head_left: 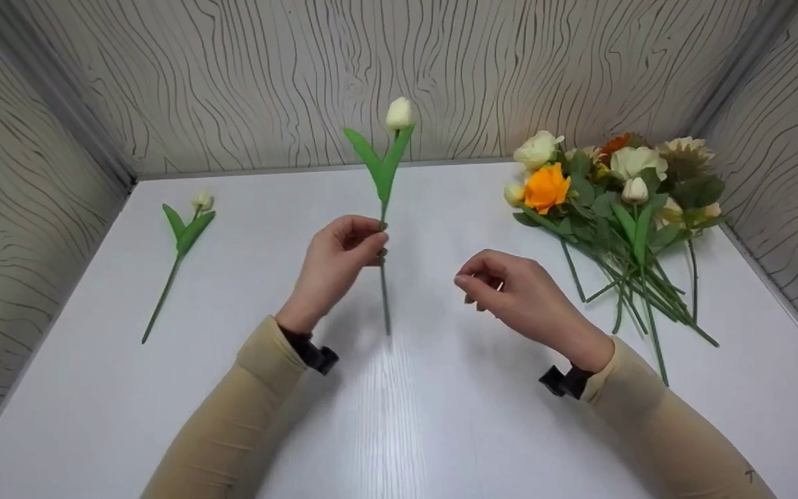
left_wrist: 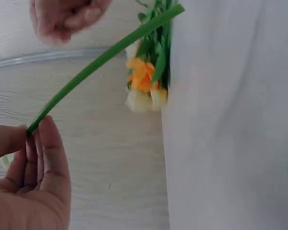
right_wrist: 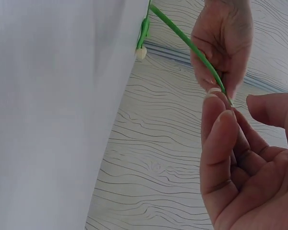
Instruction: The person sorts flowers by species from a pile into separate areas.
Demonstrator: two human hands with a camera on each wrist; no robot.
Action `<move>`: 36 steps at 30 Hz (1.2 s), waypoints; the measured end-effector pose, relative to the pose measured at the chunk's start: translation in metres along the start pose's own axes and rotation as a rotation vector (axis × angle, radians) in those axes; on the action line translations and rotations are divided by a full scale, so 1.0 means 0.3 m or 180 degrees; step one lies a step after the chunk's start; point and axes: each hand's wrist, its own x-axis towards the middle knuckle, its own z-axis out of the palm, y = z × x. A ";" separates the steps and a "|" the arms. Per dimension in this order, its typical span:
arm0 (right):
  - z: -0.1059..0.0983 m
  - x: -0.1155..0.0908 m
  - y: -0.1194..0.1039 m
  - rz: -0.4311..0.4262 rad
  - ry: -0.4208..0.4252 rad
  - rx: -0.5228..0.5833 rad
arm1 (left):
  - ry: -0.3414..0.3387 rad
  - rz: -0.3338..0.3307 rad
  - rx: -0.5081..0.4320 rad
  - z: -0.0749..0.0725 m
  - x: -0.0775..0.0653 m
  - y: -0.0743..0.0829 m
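My left hand (head_left: 335, 260) pinches the green stem of a white artificial tulip (head_left: 400, 114) between thumb and fingers, about midway along it. The tulip's bloom points away from me, above two green leaves. In the left wrist view, the lower stem (left_wrist: 103, 58) sticks out past the fingertips. My right hand (head_left: 520, 294) hovers to the right of the stem with loosely bent fingers and nothing in them. From the right wrist, a gap shows between thumb and fingers of that hand (right_wrist: 245, 163), with the left hand (right_wrist: 225, 43) behind.
A second white tulip (head_left: 188, 239) lies alone at the left of the white table (head_left: 233, 430). At the back right is a pile of artificial flowers (head_left: 638, 163) with an orange rose (head_left: 546, 188) and crossing stems. Patterned panels (head_left: 274, 76) wall in the table.
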 end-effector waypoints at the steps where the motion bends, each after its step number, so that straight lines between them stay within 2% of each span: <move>1: -0.007 0.001 0.004 0.0011 0.0022 0.0011 | 0.0067 -0.0059 0.0300 -0.052 0.006 0.002; 4: -0.024 0.004 0.016 0.0076 0.0083 0.0000 | 0.0274 -0.0251 0.1306 -0.223 0.018 -0.001; 7: -0.032 0.012 0.033 0.0120 0.0088 -0.0028 | 0.0463 -0.0385 0.2218 -0.397 0.012 -0.035; 10: -0.029 0.021 0.051 0.0185 0.0020 -0.0064 | 0.0602 -0.0479 0.2785 -0.539 -0.003 -0.091; 12: -0.023 0.025 0.061 0.0239 -0.0047 -0.0077 | 0.0649 -0.0583 0.3043 -0.606 -0.013 -0.127; 14: -0.018 0.028 0.068 0.0277 -0.0097 -0.0094 | 0.0679 -0.0658 0.3254 -0.652 -0.018 -0.158; 19: -0.016 0.030 0.068 0.0280 -0.0094 -0.0110 | 0.0820 -0.0689 0.3608 -0.704 -0.011 -0.202; 25: -0.020 0.030 0.064 0.0299 -0.0048 -0.0108 | 0.1001 -0.0746 0.3797 -0.701 0.005 -0.215; 29: -0.022 0.031 0.060 0.0318 -0.0045 -0.0112 | 0.1005 -0.0847 0.3900 -0.702 0.004 -0.219; 36: -0.029 0.028 0.058 0.0267 -0.0045 -0.0127 | 0.0856 -0.0941 0.3921 -0.715 -0.013 -0.227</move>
